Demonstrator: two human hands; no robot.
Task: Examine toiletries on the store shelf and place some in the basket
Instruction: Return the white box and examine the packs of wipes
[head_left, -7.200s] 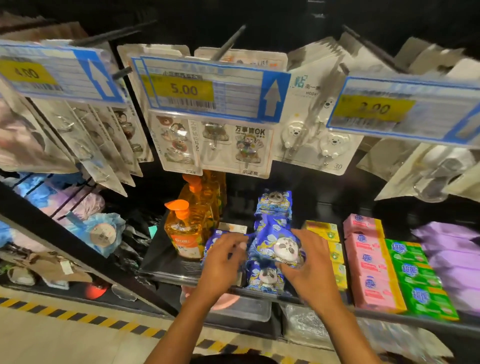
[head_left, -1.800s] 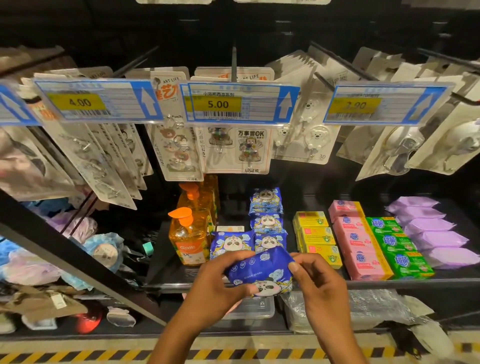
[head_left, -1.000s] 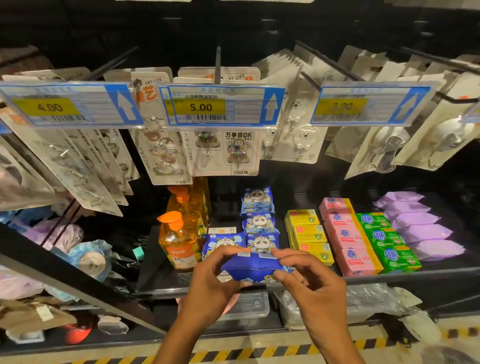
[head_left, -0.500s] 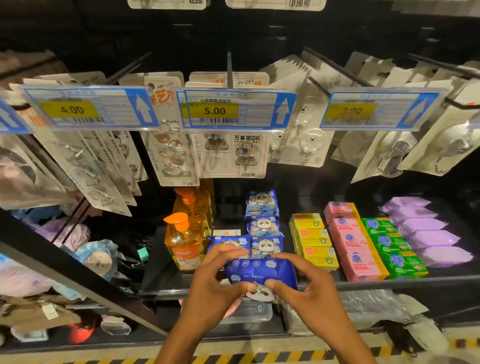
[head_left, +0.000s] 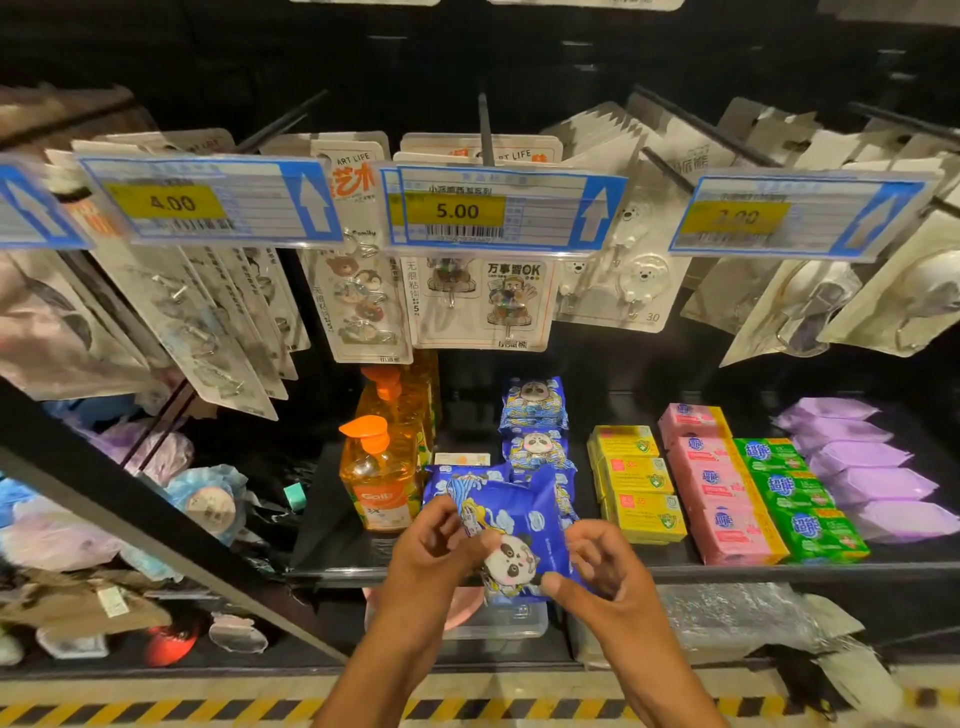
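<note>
A blue wipes pack with a panda face (head_left: 511, 525) is held up in front of the shelf edge (head_left: 779, 571), its printed front facing me. My left hand (head_left: 434, 545) pinches its left side. My right hand (head_left: 597, 566) pinches its lower right corner with thumb and fingers. More panda packs (head_left: 535, 410) lie in a row on the shelf behind it. No basket is in view.
Orange pump bottles (head_left: 382, 467) stand left of the packs. Yellow soap boxes (head_left: 636, 480), pink bars (head_left: 719, 483), green bars (head_left: 795, 499) and purple packs (head_left: 862, 467) lie to the right. Carded hooks and price tags (head_left: 498, 210) hang overhead. A striped floor line (head_left: 156, 714) runs below.
Over the last seconds both hands lifted one panda pack off the shelf row and turned it over; it now stands tilted up with its front side towards me.
</note>
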